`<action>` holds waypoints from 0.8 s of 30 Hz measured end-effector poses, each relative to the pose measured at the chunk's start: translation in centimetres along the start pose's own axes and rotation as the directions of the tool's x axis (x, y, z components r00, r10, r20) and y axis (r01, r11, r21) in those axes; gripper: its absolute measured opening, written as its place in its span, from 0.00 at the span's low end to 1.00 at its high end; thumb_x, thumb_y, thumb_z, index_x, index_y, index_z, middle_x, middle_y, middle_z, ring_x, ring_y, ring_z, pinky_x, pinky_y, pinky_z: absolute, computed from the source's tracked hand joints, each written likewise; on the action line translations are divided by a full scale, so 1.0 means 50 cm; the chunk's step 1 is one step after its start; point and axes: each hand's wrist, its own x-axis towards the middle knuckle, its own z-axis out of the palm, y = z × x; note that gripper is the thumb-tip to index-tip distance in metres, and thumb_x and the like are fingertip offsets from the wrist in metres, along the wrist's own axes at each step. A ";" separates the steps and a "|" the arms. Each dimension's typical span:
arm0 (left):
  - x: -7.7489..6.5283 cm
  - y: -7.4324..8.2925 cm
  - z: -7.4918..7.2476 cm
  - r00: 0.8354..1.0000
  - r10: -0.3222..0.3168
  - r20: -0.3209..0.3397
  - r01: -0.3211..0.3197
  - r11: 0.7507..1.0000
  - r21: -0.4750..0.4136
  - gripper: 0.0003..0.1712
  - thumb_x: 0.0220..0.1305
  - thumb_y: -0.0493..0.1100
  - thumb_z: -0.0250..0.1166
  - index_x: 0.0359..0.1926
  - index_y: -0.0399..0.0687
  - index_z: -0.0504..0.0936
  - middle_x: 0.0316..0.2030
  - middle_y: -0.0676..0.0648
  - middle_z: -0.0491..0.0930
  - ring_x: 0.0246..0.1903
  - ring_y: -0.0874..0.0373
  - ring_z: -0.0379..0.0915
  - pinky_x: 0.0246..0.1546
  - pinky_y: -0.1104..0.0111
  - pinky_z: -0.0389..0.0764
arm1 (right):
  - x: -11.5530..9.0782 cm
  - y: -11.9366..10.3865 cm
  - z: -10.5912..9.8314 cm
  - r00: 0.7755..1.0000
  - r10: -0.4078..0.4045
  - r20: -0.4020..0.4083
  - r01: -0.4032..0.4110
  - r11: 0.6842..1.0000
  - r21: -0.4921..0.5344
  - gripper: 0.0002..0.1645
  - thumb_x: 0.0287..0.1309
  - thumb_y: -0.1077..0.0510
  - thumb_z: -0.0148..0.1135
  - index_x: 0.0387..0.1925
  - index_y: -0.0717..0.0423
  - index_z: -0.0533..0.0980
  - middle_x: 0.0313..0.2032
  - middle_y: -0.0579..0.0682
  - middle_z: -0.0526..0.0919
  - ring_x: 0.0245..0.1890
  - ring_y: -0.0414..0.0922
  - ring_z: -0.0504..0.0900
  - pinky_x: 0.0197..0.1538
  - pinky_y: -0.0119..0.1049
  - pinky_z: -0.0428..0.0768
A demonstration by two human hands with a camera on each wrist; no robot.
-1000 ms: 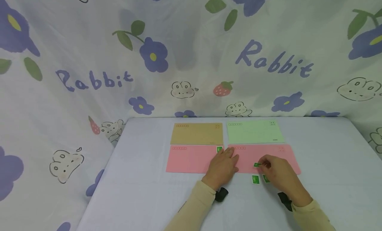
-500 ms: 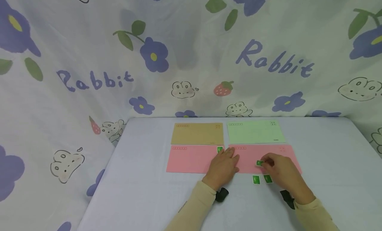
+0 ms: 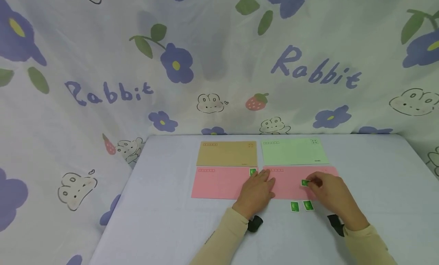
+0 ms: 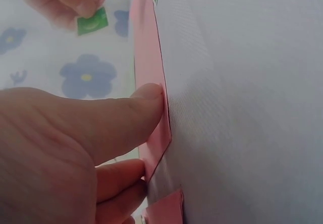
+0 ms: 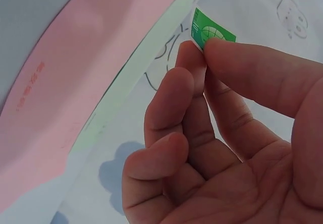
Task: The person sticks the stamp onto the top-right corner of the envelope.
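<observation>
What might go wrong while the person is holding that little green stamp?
The green stamp might slip from the right hand, which pinches it near one edge. The right pink envelope might shift if the left hand, resting on its left end, moves. The right hand could brush the two loose stamps on the table nearby.

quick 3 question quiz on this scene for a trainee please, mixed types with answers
1. What does the right hand pinch? A) a pen B) a green stamp C) a coin
2. True or false: the tan envelope bears a stuck-on stamp.
3. How many loose stamps show on the table, just on the near side of the right pink envelope?

Key:
1. B
2. False; the left pink envelope has a stamp at its top right corner.
3. Two
</observation>
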 end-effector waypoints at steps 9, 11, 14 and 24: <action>0.000 0.001 -0.002 1.000 -0.005 0.007 0.005 1.000 -0.008 0.28 0.60 0.54 0.61 0.62 0.55 0.72 0.66 0.48 0.62 0.67 0.57 0.54 0.67 0.64 0.52 | 0.006 0.011 -0.014 1.000 0.028 -0.003 -0.028 1.000 -0.002 0.09 0.55 0.59 0.60 0.37 0.59 0.79 0.30 0.49 0.81 0.30 0.45 0.75 0.29 0.35 0.73; 0.001 0.001 -0.002 1.000 -0.006 0.005 0.006 1.000 -0.001 0.28 0.60 0.54 0.61 0.61 0.55 0.72 0.66 0.48 0.63 0.66 0.57 0.54 0.67 0.64 0.52 | 0.009 0.014 -0.016 0.999 0.047 0.004 -0.047 0.999 0.002 0.10 0.55 0.58 0.60 0.38 0.60 0.78 0.31 0.50 0.81 0.30 0.46 0.75 0.29 0.35 0.73; 0.001 0.001 -0.001 1.000 -0.007 0.003 0.007 1.000 0.011 0.28 0.60 0.54 0.61 0.61 0.55 0.72 0.65 0.48 0.63 0.66 0.57 0.54 0.67 0.64 0.52 | 0.012 0.018 -0.018 0.998 0.067 0.011 -0.067 0.998 0.004 0.11 0.56 0.57 0.59 0.38 0.61 0.78 0.31 0.51 0.81 0.30 0.46 0.75 0.27 0.34 0.73; 0.000 0.002 -0.003 1.000 -0.009 0.002 0.009 1.000 0.010 0.28 0.61 0.54 0.61 0.61 0.55 0.72 0.66 0.48 0.63 0.66 0.57 0.54 0.67 0.64 0.52 | 0.020 0.035 -0.028 0.997 0.072 0.012 -0.072 0.997 -0.008 0.12 0.55 0.58 0.59 0.38 0.62 0.78 0.32 0.54 0.81 0.32 0.48 0.76 0.30 0.38 0.75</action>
